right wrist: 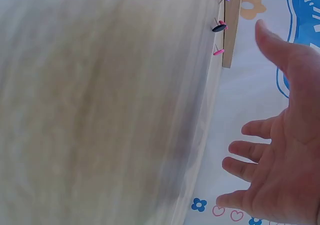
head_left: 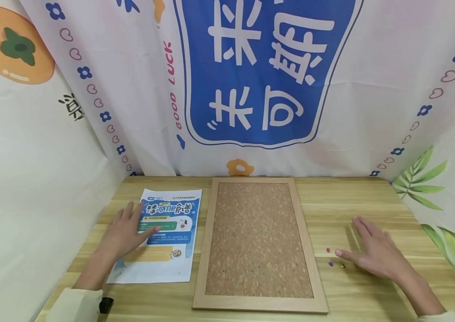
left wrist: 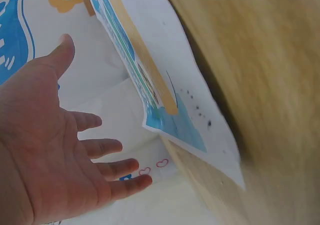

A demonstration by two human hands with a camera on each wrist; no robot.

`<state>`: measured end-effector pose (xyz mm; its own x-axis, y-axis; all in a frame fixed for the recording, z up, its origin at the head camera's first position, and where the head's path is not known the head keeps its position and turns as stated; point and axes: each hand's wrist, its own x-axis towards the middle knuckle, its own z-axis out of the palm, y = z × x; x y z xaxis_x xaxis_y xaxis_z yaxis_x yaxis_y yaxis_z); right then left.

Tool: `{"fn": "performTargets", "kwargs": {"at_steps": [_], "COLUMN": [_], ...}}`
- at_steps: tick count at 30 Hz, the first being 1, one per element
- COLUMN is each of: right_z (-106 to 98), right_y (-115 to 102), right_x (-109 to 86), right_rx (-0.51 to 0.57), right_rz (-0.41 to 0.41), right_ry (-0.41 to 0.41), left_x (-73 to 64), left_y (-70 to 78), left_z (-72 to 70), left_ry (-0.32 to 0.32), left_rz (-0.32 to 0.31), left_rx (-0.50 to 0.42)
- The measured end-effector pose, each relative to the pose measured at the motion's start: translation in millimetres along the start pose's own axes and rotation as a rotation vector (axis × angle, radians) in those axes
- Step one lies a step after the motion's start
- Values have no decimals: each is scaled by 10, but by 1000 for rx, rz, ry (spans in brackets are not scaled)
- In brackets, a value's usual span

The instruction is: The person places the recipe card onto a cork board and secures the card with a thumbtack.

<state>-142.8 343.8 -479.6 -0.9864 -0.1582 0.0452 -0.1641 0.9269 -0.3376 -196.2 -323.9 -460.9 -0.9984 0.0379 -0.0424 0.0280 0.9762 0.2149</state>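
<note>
In the lower left of the head view, the left hand (head_left: 124,232) overlaps the left edge of a printed sheet (head_left: 155,273), its fingers spread and grasping nothing; the left wrist view shows a gap between palm and paper. The sheet lies flat on the wooden tabletop (head_left: 352,197) (white, with blue, green and orange panels). Just beside it, at lower centre, a cork board (head_left: 259,241) in a pale wood frame lies lengthwise. At lower right, the right hand (head_left: 380,252) is held with fingers extended and released, its thumb near a few small pushpins (head_left: 331,264) to the right of the board. The right wrist view shows purple, dark and pink ones near its top edge. A patterned cloth (head_left: 142,89) with a blue panel fills the upper part of the head view.
</note>
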Motion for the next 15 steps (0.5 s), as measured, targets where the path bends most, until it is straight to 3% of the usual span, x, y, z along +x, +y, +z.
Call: {"fn": "performTargets", "kwargs": {"at_steps": [15], "right_z": [4], "right_y": [-28], "right_x": [29], "right_rx": [68], "right_rz": [-16], "right_ry": [-30], "left_x": [25], "left_y": [-110], "left_z": [-28], "left_ry": [-56], "left_rz": [-1], "left_rx": [-159]}}
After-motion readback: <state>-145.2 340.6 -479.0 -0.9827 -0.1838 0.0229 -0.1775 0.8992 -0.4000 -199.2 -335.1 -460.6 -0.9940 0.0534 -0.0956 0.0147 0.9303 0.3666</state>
